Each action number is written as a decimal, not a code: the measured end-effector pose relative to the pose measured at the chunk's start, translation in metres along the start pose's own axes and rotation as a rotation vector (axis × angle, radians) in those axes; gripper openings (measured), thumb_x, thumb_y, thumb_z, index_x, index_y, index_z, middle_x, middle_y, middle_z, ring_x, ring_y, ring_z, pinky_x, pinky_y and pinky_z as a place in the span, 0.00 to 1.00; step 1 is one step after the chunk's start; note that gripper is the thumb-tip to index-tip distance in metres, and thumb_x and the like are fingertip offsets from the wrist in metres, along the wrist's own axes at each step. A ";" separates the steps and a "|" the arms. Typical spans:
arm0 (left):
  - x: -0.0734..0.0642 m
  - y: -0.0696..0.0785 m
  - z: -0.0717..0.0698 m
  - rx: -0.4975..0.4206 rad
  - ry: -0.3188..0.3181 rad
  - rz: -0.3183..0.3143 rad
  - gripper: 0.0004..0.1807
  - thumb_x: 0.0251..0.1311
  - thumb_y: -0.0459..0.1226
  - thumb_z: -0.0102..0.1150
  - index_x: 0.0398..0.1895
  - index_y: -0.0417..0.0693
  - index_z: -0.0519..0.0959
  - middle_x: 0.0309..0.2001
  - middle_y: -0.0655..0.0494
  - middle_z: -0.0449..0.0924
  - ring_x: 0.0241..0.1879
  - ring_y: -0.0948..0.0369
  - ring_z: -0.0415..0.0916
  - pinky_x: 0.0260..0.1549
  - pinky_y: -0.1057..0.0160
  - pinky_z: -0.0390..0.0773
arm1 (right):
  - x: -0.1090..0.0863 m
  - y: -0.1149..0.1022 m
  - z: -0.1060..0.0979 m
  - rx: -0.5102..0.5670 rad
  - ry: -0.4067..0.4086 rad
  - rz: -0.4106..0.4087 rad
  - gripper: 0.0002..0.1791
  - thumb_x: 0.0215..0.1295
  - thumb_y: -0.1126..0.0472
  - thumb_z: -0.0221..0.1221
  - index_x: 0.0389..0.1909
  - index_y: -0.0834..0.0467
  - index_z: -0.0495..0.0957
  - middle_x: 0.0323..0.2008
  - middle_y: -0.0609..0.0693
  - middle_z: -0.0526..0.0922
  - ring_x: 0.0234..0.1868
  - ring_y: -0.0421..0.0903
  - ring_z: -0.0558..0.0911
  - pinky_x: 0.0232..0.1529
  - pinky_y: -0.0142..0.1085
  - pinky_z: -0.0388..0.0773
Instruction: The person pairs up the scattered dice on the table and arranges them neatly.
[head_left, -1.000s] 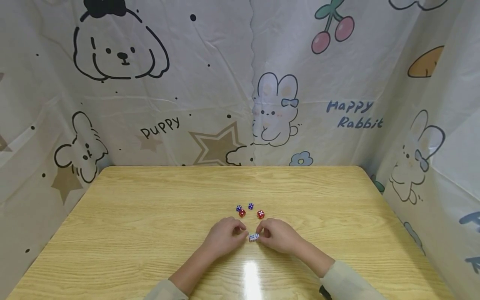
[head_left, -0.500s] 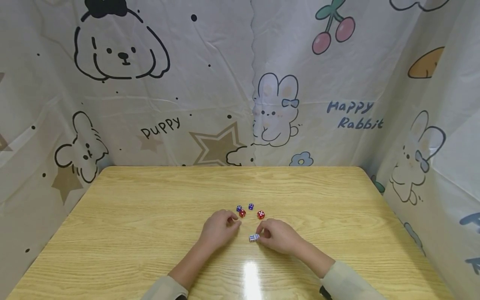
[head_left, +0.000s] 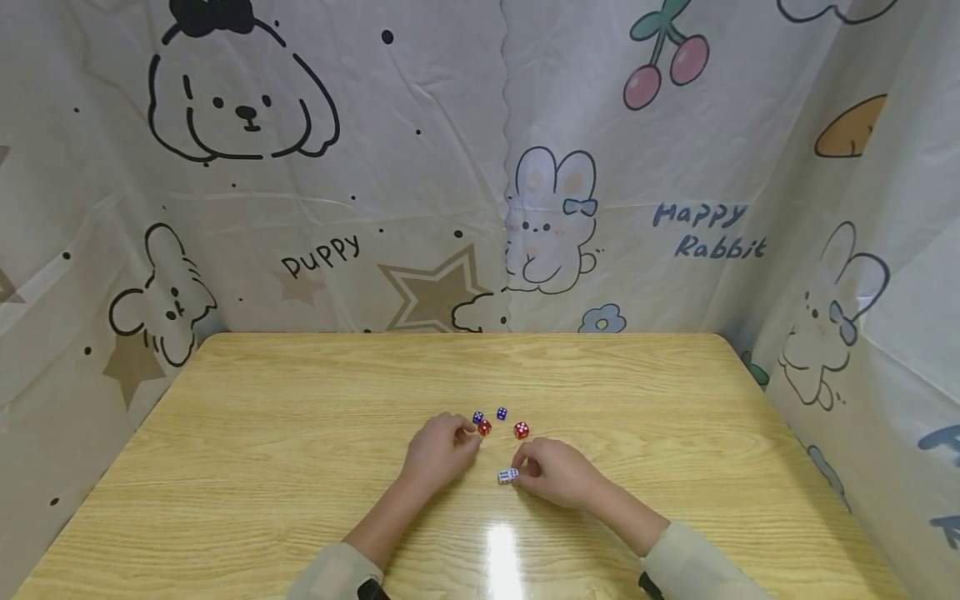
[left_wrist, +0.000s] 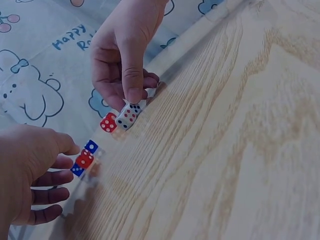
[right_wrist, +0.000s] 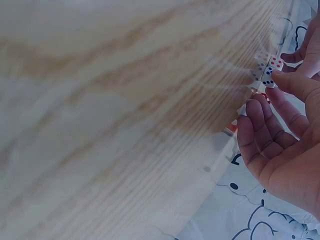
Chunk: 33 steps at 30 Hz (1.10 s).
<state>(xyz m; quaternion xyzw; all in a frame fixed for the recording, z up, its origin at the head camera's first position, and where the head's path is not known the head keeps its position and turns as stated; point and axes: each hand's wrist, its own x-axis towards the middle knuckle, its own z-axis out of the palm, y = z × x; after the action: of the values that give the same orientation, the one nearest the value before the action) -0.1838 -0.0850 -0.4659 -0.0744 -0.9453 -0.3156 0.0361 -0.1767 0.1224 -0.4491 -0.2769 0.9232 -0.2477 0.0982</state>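
Two white dice (head_left: pixel 507 476) sit side by side on the table, dotted in red and blue. My right hand (head_left: pixel 558 473) pinches the nearer-right one between thumb and index finger, as the right wrist view also shows at the white die (right_wrist: pixel 268 78). My left hand (head_left: pixel 438 450) hovers at a red die (head_left: pixel 485 427), its fingertips right beside it and spread apart in the left wrist view; contact cannot be told. A blue die (head_left: pixel 477 417) lies against that red die. Another blue die (head_left: pixel 502 413) and a second red die (head_left: pixel 521 430) lie apart behind the hands.
The wooden table (head_left: pixel 300 375) runs back to a printed cloth curtain (head_left: pixel 420 183), which also hangs along both sides. A bright light reflection (head_left: pixel 504 558) shows on the tabletop near the front.
My left hand has left the white dice and moved away to the left and back, up to the red die beside the blue one. The right hand has stayed in place.
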 end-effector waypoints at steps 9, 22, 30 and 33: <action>0.003 -0.002 0.003 0.011 0.014 -0.002 0.12 0.57 0.45 0.59 0.36 0.48 0.82 0.29 0.58 0.76 0.29 0.63 0.71 0.27 0.65 0.70 | 0.000 -0.002 0.000 0.018 -0.001 0.010 0.07 0.57 0.58 0.63 0.35 0.56 0.80 0.23 0.41 0.74 0.22 0.35 0.69 0.24 0.28 0.67; 0.009 0.000 0.006 0.028 0.011 -0.017 0.14 0.55 0.46 0.61 0.38 0.47 0.81 0.30 0.58 0.76 0.30 0.63 0.71 0.28 0.65 0.71 | 0.000 -0.002 0.001 0.014 0.006 0.004 0.07 0.56 0.59 0.63 0.34 0.56 0.80 0.24 0.40 0.75 0.23 0.34 0.69 0.25 0.28 0.67; 0.012 0.001 0.007 0.032 0.020 0.004 0.13 0.53 0.46 0.62 0.37 0.47 0.81 0.29 0.58 0.75 0.29 0.63 0.70 0.27 0.65 0.70 | 0.000 -0.001 0.001 0.011 0.007 0.005 0.07 0.56 0.59 0.63 0.35 0.56 0.80 0.24 0.41 0.75 0.23 0.34 0.69 0.25 0.28 0.67; 0.013 0.001 0.008 0.036 0.018 0.001 0.13 0.53 0.46 0.62 0.36 0.48 0.81 0.29 0.58 0.74 0.28 0.63 0.69 0.27 0.66 0.69 | 0.000 -0.001 0.001 0.016 0.003 0.008 0.07 0.56 0.59 0.63 0.35 0.56 0.80 0.24 0.41 0.75 0.23 0.34 0.69 0.25 0.28 0.67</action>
<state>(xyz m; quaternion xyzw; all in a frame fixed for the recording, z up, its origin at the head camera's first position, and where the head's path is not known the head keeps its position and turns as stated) -0.1963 -0.0783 -0.4699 -0.0711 -0.9504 -0.2993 0.0461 -0.1759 0.1213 -0.4490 -0.2721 0.9225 -0.2549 0.0999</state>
